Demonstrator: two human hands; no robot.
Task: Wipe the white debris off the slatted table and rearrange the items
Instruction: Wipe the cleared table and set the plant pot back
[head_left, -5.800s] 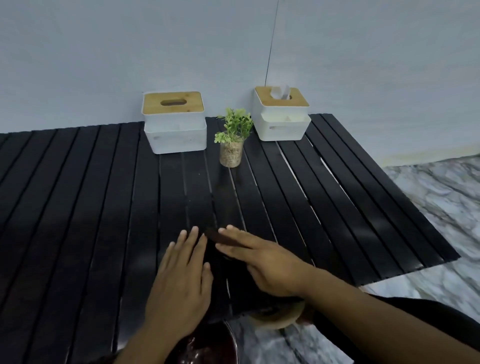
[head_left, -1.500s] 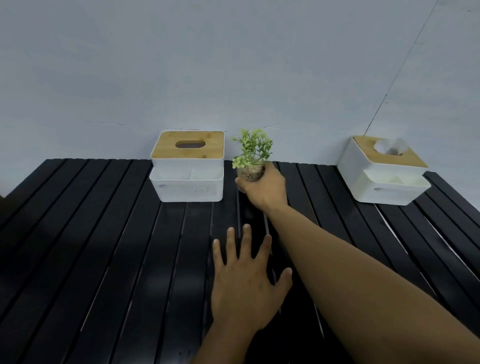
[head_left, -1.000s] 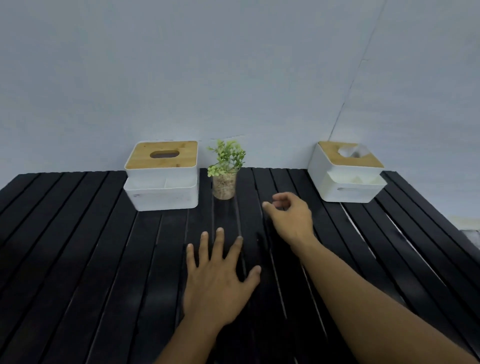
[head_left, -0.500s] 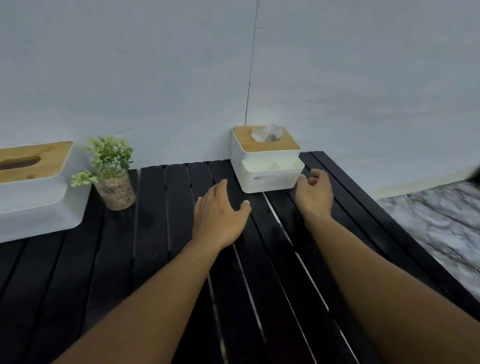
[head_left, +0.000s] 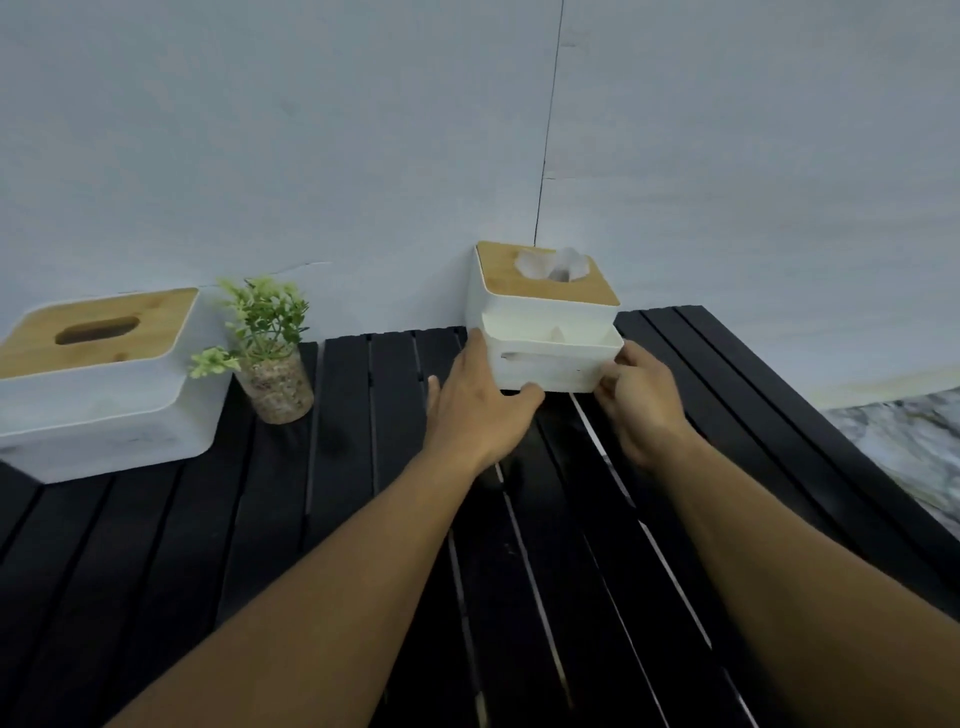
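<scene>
A white tissue box with a wooden lid (head_left: 545, 332) stands at the back of the black slatted table (head_left: 332, 519), against the wall, with tissue poking from its slot. My left hand (head_left: 478, 410) grips its lower left corner, thumb under the front edge. My right hand (head_left: 639, 405) grips its lower right corner. A second white box with a wooden lid (head_left: 98, 384) sits at the far left. Right beside it stands a small green plant in a glass jar (head_left: 272, 364).
The pale wall runs directly behind the boxes. The table's right edge drops to a marbled floor (head_left: 904, 436). Bare slats lie between the plant and the right box and across the near part of the table.
Both hands have reached forward from the slats and taken hold of the right tissue box at its two lower corners. Before that my right hand let go of the plant beside the left box.
</scene>
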